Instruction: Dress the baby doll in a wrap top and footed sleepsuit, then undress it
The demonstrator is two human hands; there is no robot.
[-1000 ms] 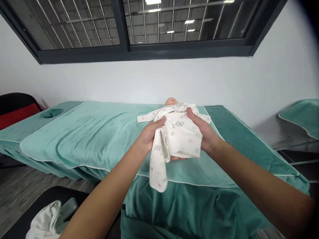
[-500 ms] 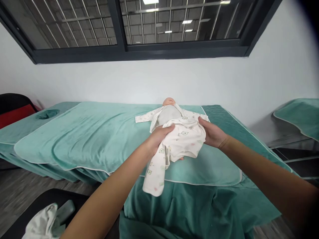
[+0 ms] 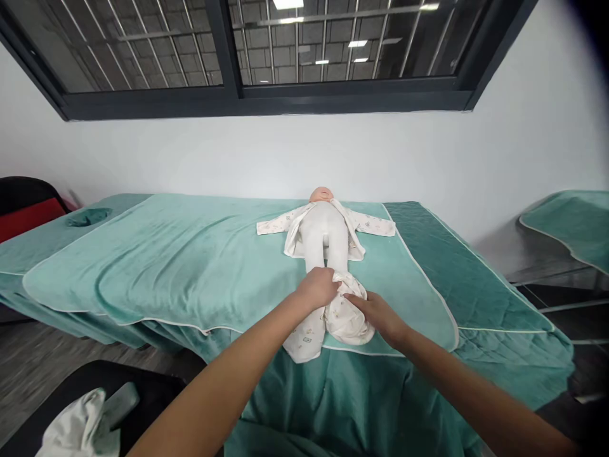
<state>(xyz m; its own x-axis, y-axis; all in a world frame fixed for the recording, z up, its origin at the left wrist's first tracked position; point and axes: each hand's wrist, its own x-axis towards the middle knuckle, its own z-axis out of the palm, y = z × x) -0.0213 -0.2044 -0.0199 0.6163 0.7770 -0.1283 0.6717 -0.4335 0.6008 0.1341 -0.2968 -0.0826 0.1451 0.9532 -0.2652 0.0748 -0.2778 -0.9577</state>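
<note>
A baby doll [image 3: 325, 223] lies on its back on the bed, head toward the wall, in an open white printed jacket [image 3: 280, 223] with its sleeves spread. Its white legs point toward me. Bunched white printed baby pants [image 3: 351, 317] surround the lower legs, and the feet are hidden in the cloth. My left hand [image 3: 318, 289] is closed on the pants' cloth beside the legs. With thumb and fingers, my right hand [image 3: 378, 317] pinches the gathered cloth on the right. One pant leg hangs flat toward the bed's front edge.
A light green towel [image 3: 190, 254] covers the bed over a darker green sheet [image 3: 480, 285]. At lower left, a black chair [image 3: 157, 381] holds a white cloth [image 3: 76, 425] and a flat grey-green object [image 3: 122, 401]. A dark-framed window [image 3: 266, 101] is above; a green-covered surface [image 3: 571, 222] stands at right.
Both hands have moved down toward me with the pants, from the doll's belly to its lower legs. The doll's white body and legs are now uncovered, and the cloth is more bunched.
</note>
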